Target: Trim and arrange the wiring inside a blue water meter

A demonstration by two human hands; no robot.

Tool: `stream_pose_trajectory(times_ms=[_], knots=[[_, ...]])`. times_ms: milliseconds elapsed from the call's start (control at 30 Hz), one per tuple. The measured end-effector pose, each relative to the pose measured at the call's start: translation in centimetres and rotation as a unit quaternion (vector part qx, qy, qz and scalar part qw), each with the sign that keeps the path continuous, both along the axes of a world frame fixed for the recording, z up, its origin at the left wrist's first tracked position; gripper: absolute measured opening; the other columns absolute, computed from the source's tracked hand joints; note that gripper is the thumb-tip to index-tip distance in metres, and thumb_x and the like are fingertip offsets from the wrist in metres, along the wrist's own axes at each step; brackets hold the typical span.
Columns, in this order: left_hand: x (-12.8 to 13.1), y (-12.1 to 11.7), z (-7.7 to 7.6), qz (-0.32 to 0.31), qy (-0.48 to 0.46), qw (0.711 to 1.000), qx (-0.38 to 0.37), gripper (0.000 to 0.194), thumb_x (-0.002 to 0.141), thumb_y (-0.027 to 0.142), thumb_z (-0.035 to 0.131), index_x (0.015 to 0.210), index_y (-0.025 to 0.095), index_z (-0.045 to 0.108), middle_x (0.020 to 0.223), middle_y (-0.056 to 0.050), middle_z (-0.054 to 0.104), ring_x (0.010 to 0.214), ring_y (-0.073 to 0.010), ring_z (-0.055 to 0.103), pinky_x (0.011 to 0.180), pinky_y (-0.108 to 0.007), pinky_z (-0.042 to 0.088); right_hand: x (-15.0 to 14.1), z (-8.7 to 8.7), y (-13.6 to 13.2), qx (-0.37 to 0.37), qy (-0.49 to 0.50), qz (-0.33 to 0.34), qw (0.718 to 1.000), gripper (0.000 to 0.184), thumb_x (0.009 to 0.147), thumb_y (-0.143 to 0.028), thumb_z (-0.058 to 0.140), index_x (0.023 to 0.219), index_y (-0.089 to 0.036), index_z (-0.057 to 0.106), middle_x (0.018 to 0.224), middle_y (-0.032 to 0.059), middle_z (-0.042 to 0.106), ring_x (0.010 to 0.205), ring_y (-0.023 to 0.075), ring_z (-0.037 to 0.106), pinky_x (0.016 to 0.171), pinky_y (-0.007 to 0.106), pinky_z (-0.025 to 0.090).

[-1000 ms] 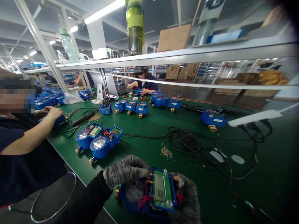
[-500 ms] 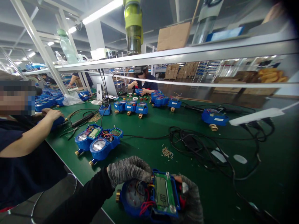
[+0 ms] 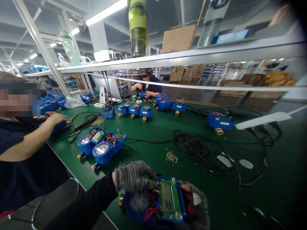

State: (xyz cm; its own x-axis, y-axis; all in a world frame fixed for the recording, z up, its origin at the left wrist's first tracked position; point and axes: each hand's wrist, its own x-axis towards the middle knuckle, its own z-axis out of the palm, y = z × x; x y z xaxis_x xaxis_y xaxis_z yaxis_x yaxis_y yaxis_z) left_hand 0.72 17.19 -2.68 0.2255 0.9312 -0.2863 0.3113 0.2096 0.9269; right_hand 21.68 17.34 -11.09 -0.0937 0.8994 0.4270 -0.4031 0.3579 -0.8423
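Note:
A blue water meter [image 3: 139, 204] lies near the table's front edge, its brass fitting pointing left and its electronics housing uncovered. A green circuit board with a display [image 3: 166, 198] sits at its right end, with red and yellow wires [image 3: 153, 212] beside it. My left hand [image 3: 135, 179], in a grey knit glove, is closed with its fingertips at the upper left edge of the board; what they pinch is partly hidden. My right hand [image 3: 199, 207], gloved with a bare fingertip showing, grips the housing's right side. Something red shows by its palm, too covered to name.
Two opened meters [image 3: 104, 150] stand to the left, more meters [image 3: 134, 110] farther back. Loose screws [image 3: 171, 156] lie in a small pile. Black cables [image 3: 192, 143] coil at the right below a power strip [image 3: 263, 120]. A co-worker [image 3: 21, 137] sits at left, another across the table.
My left hand has shifted slightly right along the meter's upper edge, its fingers a little more bent. The meter and my right hand stay nearly in place.

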Motion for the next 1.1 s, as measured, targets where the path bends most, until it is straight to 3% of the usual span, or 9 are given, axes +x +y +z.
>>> stream_pose_trajectory(times_ms=[133,233,300,400,567,800,967,1100], knots=[[0.2,0.0,-1.3,0.030,-0.010,0.999,0.021,0.033,0.076,0.040,0.074,0.096,0.014,0.074,0.081,-0.003,0.070,0.068,-0.0117,0.058,0.058,-0.020,0.045,-1.2,1.5,-0.9,-0.060,0.026,-0.043,0.997,0.048,0.082,-0.052,0.085,0.119,-0.033,0.061,0.113,0.0028,0.059,0.095,0.0204,0.062,0.079,0.023,0.057],[-0.3,-0.3,-1.2,0.027,-0.045,0.999,0.008,0.045,0.077,0.049,0.072,0.105,0.014,0.072,0.085,-0.006,0.072,0.068,-0.0138,0.061,0.060,-0.023,0.049,-1.6,2.3,-1.1,-0.066,0.019,-0.048,0.996,0.051,0.079,-0.055,0.086,0.119,-0.035,0.061,0.112,0.0010,0.059,0.091,0.0195,0.063,0.076,0.022,0.057],[-0.7,-0.4,-0.7,0.010,-0.092,0.995,0.021,0.046,0.078,0.050,0.072,0.105,0.013,0.072,0.098,-0.010,0.073,0.085,-0.0200,0.067,0.073,-0.030,0.054,-1.5,2.4,-1.0,-0.055,-0.006,-0.064,0.996,0.050,0.078,-0.057,0.086,0.116,-0.034,0.063,0.111,0.0016,0.060,0.098,0.0207,0.060,0.080,0.022,0.055],[-1.1,-0.4,0.3,-0.013,-0.145,0.988,0.043,0.040,0.079,0.047,0.073,0.101,0.014,0.073,0.120,-0.013,0.069,0.115,-0.0280,0.061,0.099,-0.039,0.049,-1.5,2.4,-0.9,-0.054,-0.004,-0.055,0.997,0.045,0.083,-0.055,0.082,0.118,-0.034,0.062,0.112,0.0018,0.060,0.096,0.0208,0.061,0.079,0.023,0.056],[-0.7,0.0,0.2,-0.031,-0.153,0.987,0.033,0.036,0.070,0.038,0.084,0.094,0.014,0.074,0.116,-0.011,0.070,0.113,-0.0277,0.063,0.105,-0.043,0.045,-1.6,2.6,-1.2,-0.070,0.020,-0.039,0.997,0.051,0.081,-0.055,0.085,0.120,-0.034,0.060,0.112,0.0011,0.061,0.092,0.0190,0.063,0.078,0.021,0.056],[-0.9,0.9,-0.9,-0.070,-0.168,0.980,0.083,0.025,0.073,0.035,0.082,0.085,0.014,0.074,0.114,-0.010,0.070,0.106,-0.0249,0.064,0.097,-0.040,0.049,-1.0,1.9,-1.0,-0.087,0.023,-0.027,0.996,0.047,0.081,-0.051,0.086,0.117,-0.033,0.062,0.112,0.0031,0.061,0.093,0.0216,0.064,0.078,0.024,0.057],[-1.2,1.6,-1.4,-0.102,-0.131,0.974,0.157,0.025,0.074,0.037,0.081,0.085,0.015,0.074,0.111,-0.012,0.070,0.112,-0.0273,0.062,0.101,-0.045,0.047,-1.2,2.3,-1.3,-0.099,0.035,-0.016,0.994,0.058,0.072,-0.055,0.091,0.117,-0.032,0.061,0.114,0.0011,0.059,0.097,0.0179,0.063,0.082,0.019,0.054],[-1.2,2.2,-1.9,-0.133,-0.114,0.961,0.214,0.024,0.074,0.037,0.080,0.081,0.015,0.074,0.104,-0.012,0.071,0.114,-0.0285,0.061,0.103,-0.048,0.045,-1.1,2.5,-1.5,-0.088,0.013,-0.013,0.996,0.057,0.075,-0.056,0.089,0.118,-0.032,0.060,0.112,0.0016,0.059,0.097,0.0170,0.062,0.081,0.017,0.054]])
